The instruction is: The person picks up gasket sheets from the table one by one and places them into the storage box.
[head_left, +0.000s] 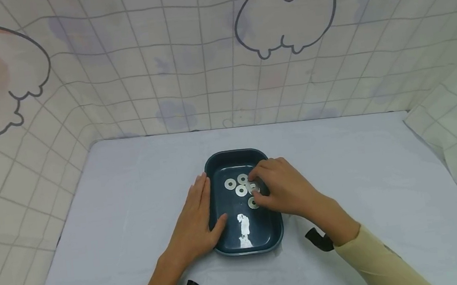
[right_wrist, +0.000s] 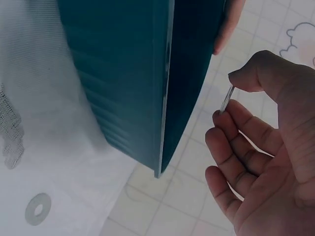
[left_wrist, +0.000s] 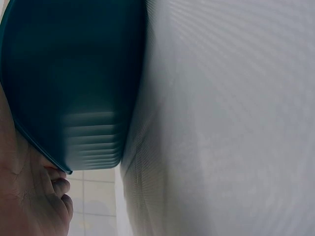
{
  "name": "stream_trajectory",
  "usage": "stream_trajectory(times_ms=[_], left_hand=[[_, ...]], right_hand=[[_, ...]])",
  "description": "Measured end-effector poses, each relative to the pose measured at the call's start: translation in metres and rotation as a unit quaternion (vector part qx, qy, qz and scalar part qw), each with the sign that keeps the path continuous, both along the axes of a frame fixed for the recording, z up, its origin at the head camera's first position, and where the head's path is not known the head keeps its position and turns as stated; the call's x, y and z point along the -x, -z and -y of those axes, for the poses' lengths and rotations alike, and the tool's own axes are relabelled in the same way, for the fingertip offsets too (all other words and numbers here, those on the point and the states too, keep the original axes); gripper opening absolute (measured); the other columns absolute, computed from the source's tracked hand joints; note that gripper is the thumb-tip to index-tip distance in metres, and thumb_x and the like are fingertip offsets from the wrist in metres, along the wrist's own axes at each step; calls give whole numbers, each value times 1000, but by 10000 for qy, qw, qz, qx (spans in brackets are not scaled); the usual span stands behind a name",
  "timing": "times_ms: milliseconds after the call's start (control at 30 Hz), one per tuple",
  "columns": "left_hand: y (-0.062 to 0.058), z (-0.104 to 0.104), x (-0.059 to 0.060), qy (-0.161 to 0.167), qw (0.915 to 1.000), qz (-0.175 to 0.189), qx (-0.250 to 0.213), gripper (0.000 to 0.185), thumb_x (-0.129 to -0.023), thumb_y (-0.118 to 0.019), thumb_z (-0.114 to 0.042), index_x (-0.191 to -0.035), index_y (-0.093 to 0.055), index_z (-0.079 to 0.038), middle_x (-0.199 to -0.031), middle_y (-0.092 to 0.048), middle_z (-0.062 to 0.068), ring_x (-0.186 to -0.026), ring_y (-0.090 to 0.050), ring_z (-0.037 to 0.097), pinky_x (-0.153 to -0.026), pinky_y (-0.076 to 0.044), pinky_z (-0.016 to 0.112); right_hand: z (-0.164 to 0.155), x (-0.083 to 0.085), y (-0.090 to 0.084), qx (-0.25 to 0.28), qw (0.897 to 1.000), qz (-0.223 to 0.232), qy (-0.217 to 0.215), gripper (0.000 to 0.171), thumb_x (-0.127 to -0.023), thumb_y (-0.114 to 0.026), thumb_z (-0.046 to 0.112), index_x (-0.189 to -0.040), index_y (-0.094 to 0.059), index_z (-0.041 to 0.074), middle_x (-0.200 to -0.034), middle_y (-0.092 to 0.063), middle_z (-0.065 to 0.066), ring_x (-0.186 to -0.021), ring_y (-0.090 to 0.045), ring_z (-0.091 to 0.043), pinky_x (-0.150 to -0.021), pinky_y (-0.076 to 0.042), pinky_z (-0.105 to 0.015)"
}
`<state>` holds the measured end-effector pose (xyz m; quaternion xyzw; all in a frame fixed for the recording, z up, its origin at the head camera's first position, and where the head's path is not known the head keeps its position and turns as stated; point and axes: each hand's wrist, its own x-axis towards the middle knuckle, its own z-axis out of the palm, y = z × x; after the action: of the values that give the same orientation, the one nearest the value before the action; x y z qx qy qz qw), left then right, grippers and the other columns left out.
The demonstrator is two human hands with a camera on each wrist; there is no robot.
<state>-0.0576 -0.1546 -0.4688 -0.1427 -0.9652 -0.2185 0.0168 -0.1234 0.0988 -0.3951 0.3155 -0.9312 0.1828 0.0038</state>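
A dark blue-green tray point(head_left: 244, 227) stands upright on the white-covered table. Several flat metal washers point(head_left: 230, 184) lie on its floor, toward the far half. My left hand point(head_left: 195, 219) rests along the tray's left rim, fingers straight and thumb reaching over the edge. Over the tray's right side, my right hand point(head_left: 285, 187) pinches a washer point(right_wrist: 226, 99) between thumb and fingertip; the right wrist view has it edge-on. In the left wrist view, the tray's ribbed outer wall point(left_wrist: 93, 132) fills the upper left, and the left palm point(left_wrist: 29, 196) is against the rim.
One more washer point(right_wrist: 38, 209) lies on the table cloth outside the tray in the right wrist view. Tile-patterned cloth point(head_left: 203, 70) with cartoon animals hangs behind and beside the table. Black wrist straps point(head_left: 319, 239) stick out below both wrists.
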Motion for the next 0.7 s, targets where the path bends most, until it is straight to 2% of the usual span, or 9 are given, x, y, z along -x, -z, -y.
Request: stream_trajectory(times_ms=[500,700], left_hand=[[0,2,0,62,10000,-57,-42,92,-101,-59,-46,-169,-16,-3,-181,-9,7,-168,-15,26,-137,-22,49],[0,4,0,74,9999,-79,-27,91,-101,-58,-46,-169,-16,-2,-181,-9,8,-168,-15,26,-136,-23,49]], right_hand=[[19,7,-7,-137,9993,-33,-346,28,-88,-78,25,-113,-79,13,-109,-77,-2,-105,-68,-21,-99,-57,-41],[26,11,-6,-148,9993,66,-327,27,-89,-78,26,-113,-80,13,-109,-77,-1,-106,-68,-20,-101,-56,-41]])
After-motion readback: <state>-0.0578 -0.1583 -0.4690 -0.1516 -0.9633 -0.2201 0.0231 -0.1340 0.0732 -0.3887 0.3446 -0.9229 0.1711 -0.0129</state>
